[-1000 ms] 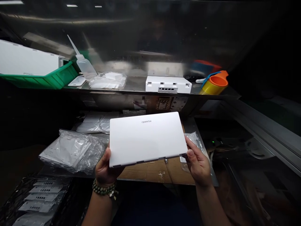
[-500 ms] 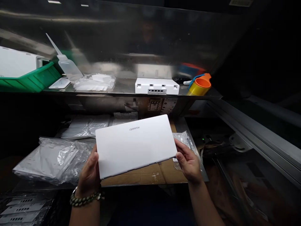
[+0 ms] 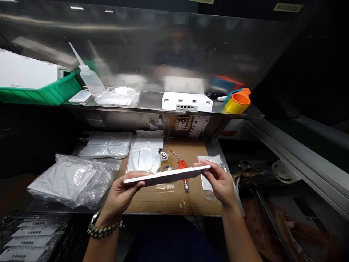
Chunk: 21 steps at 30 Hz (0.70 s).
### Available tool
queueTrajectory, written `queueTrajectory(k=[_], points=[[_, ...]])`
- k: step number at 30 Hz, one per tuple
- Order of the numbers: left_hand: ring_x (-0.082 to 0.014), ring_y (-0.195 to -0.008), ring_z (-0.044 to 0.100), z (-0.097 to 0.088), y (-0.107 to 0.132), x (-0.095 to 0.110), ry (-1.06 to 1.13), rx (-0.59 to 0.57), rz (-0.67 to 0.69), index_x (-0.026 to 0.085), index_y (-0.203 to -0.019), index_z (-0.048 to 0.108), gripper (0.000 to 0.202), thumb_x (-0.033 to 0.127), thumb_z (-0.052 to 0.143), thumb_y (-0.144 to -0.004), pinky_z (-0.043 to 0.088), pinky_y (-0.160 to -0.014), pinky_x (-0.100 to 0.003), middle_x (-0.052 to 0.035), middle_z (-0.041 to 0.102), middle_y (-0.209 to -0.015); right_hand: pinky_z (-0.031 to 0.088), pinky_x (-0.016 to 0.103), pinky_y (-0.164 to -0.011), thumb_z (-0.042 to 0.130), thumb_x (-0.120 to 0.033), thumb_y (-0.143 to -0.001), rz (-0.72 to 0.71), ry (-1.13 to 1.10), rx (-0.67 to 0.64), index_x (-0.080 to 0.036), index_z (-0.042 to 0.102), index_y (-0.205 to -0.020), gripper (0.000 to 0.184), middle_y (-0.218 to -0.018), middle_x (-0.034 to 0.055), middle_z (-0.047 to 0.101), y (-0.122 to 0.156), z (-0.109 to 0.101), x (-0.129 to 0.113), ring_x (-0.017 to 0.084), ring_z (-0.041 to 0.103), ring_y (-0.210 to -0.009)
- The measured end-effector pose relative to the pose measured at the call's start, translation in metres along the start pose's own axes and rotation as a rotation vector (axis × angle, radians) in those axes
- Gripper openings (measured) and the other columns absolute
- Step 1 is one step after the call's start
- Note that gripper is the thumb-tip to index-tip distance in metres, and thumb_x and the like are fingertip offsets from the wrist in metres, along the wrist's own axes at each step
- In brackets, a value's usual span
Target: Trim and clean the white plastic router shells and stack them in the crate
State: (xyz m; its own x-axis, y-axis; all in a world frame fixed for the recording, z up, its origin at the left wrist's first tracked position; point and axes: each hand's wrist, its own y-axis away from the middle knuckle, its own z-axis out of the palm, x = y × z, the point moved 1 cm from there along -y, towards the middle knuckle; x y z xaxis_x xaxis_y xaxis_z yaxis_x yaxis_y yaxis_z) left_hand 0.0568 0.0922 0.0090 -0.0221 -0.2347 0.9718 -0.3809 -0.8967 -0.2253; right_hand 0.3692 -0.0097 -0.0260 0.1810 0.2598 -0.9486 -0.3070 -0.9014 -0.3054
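Note:
A thin white rectangular panel (image 3: 166, 177) is held edge-on above the cardboard-covered bench (image 3: 163, 198). My left hand (image 3: 120, 194) grips its left end, fingers curled over the top; a bead bracelet is on that wrist. My right hand (image 3: 219, 182) pinches its right end between thumb and fingers. Below the panel lie a red air blow gun (image 3: 181, 165) with its hose and a roll of tape (image 3: 166, 167).
Bags of grey metal plates (image 3: 71, 180) lie to the left, more flat bags (image 3: 109, 143) behind. On the steel shelf stand a white router-like box (image 3: 187, 101), a green bin (image 3: 40, 92), a squeeze bottle (image 3: 88, 77), and orange and yellow tape rolls (image 3: 237, 102). A conveyor rail (image 3: 300, 153) runs at right.
The white panel has been tipped from showing its flat logo face to lying edge-on, uncovering the blow gun and tape beneath. Both hands kept their hold on its ends.

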Motion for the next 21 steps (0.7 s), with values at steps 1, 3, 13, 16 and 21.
queueTrajectory(k=[1, 3, 13, 16, 21], points=[[-0.0220, -0.093, 0.075, 0.001, 0.000, 0.002, 0.001, -0.018, 0.008, 0.024, -0.100, 0.084, 0.018, 0.034, 0.080, -0.085, 0.058, -0.089, -0.025, -0.0087, 0.081, -0.097, 0.058, 0.039, -0.101, 0.068, -0.029, -0.098, -0.003, 0.013, 0.012, -0.031, 0.070, -0.127, 0.029, -0.118, 0.0037, 0.078, 0.000, 0.001, 0.001, 0.023, 0.072, -0.114], [-0.0216, -0.097, 0.075, 0.001, -0.001, 0.004, 0.007, -0.048, 0.011, 0.026, -0.104, 0.083, 0.019, 0.031, 0.078, -0.087, 0.057, -0.092, -0.026, -0.0078, 0.081, -0.100, 0.059, 0.038, -0.099, 0.069, -0.028, -0.097, -0.013, 0.026, 0.029, -0.030, 0.072, -0.123, 0.026, -0.114, 0.0035, 0.079, 0.000, 0.002, 0.003, 0.023, 0.073, -0.111], [-0.0298, -0.112, 0.072, -0.006, 0.010, 0.001, 0.035, -0.031, -0.023, 0.022, -0.096, 0.083, 0.020, 0.039, 0.079, -0.086, 0.049, -0.112, -0.044, -0.0114, 0.080, -0.110, 0.060, 0.033, -0.095, 0.069, -0.020, -0.096, -0.073, -0.025, -0.023, -0.029, 0.073, -0.113, 0.020, -0.116, 0.0031, 0.079, -0.003, 0.012, 0.022, 0.021, 0.074, -0.111], [-0.0364, -0.145, 0.045, -0.015, 0.018, -0.010, 0.251, 0.274, -0.176, 0.028, -0.128, 0.072, 0.056, 0.064, 0.070, -0.085, 0.032, -0.123, -0.056, -0.0107, 0.056, -0.153, 0.059, 0.035, -0.099, 0.067, -0.018, -0.097, -0.094, -0.066, -0.106, -0.031, 0.074, -0.112, 0.021, -0.115, 0.0022, 0.079, -0.006, 0.025, 0.028, 0.021, 0.074, -0.111], [-0.0523, -0.141, 0.043, -0.035, 0.048, -0.042, 1.053, 0.381, -0.848, 0.008, -0.160, 0.031, 0.086, 0.064, 0.048, -0.097, 0.043, -0.106, -0.075, -0.0322, 0.047, -0.153, 0.059, 0.039, -0.102, 0.063, -0.018, -0.099, -0.197, -0.125, -0.439, -0.028, 0.076, -0.111, 0.020, -0.115, 0.0049, 0.079, -0.021, 0.058, 0.030, 0.022, 0.074, -0.112]])
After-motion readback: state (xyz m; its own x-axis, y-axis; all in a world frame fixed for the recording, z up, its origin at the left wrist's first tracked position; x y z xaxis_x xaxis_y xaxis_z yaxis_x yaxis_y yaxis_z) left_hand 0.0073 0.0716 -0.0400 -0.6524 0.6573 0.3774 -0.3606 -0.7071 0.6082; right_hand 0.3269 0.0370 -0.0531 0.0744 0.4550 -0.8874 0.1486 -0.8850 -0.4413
